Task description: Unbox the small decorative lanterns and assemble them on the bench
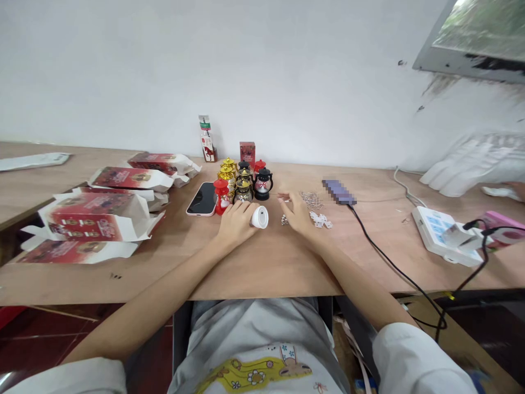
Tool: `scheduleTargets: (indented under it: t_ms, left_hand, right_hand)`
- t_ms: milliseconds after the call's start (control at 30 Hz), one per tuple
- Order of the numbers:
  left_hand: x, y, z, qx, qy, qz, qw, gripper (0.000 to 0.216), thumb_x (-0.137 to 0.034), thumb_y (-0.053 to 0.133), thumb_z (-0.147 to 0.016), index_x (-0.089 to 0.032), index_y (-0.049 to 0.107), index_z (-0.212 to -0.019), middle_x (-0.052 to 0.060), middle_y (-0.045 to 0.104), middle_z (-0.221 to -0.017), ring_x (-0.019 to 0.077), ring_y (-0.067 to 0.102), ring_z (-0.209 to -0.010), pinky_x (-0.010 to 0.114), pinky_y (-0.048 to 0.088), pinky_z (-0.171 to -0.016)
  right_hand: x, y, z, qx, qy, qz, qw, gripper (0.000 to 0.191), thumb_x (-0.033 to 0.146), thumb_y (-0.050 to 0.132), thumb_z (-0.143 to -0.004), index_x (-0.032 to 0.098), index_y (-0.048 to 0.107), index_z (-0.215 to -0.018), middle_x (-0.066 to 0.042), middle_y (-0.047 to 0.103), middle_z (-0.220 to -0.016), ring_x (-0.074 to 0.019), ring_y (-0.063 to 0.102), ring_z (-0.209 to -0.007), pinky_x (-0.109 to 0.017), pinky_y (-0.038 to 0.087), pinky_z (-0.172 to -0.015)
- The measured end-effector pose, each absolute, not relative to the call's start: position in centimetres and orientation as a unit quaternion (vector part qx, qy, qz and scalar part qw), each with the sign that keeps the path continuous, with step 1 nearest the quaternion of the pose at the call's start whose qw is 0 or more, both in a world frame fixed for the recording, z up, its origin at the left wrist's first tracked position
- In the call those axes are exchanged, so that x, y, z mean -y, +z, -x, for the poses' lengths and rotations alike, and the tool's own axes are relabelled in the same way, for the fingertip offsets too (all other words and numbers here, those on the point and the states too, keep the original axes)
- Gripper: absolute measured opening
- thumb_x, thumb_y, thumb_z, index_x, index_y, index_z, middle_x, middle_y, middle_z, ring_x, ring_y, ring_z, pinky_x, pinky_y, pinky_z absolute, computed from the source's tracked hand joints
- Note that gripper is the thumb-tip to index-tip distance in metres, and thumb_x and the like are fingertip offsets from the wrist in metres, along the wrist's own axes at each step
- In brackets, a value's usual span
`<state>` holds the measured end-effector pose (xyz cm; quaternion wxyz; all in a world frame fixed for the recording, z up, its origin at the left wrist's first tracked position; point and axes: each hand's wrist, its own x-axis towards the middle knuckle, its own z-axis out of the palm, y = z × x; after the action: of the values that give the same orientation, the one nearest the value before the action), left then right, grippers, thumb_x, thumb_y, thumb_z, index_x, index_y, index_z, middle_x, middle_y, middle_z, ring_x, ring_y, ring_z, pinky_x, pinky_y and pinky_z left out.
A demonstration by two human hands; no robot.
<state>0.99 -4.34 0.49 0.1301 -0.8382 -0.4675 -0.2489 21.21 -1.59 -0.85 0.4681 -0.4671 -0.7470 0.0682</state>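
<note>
My left hand (237,218) rests on the wooden table (262,262), fingers curled around a small white lantern-shaped piece (260,216) lying on its side. My right hand (296,210) lies palm down just to its right, fingers stretched toward a heap of small metal screws (311,199). A few tiny white parts (322,220) lie beside that hand. Behind the hands stands a cluster of small toy lanterns (243,183) in red, gold and black. A phone (202,198) lies face up left of them.
Flattened red-and-white cartons (98,216) are stacked at the left. A small red box (247,152) and an upright packet (207,139) stand near the wall. A blurred device (338,191) with a black cable, a white power strip (445,235) and white foam (471,161) lie at right.
</note>
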Motion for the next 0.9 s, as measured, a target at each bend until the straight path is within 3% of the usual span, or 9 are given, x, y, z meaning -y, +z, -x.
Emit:
scheduleTargets:
  t_ms: [133,400,900]
  left_hand:
    - [4.3,0.3,-0.9,0.478,-0.243,0.832,0.143,0.026,-0.031,0.060,-0.080,-0.019,0.061,-0.103,0.008,0.067,-0.099,0.0252,0.058,-0.092,0.036,0.043,-0.074]
    - [4.0,0.1,-0.8,0.471,-0.242,0.833,0.160,0.027,-0.036,0.060,-0.081,-0.018,0.061,-0.101,0.008,0.067,-0.097,0.0254,0.058,-0.090,0.035,0.042,-0.072]
    - [4.0,-0.2,-0.8,0.453,-0.233,0.840,0.187,0.021,-0.030,0.055,-0.085,-0.019,0.061,-0.102,0.009,0.066,-0.095,0.0252,0.055,-0.089,0.036,0.039,-0.072]
  right_hand:
    - [4.6,0.1,-18.4,0.760,0.191,0.364,0.503,0.028,0.032,0.053,-0.086,0.021,0.053,-0.112,-0.008,0.064,-0.112,-0.0187,0.062,-0.097,-0.036,0.050,-0.089]
    - [4.8,-0.6,-17.5,0.753,0.269,0.343,0.494,0.027,0.025,0.058,-0.080,0.022,0.055,-0.106,-0.007,0.062,-0.111,-0.0183,0.062,-0.098,-0.034,0.054,-0.082]
    - [4.8,-1.0,-16.9,0.717,0.272,0.391,0.509,0.026,0.021,0.061,-0.070,0.022,0.057,-0.096,-0.003,0.065,-0.099,-0.0163,0.064,-0.088,-0.030,0.057,-0.074]
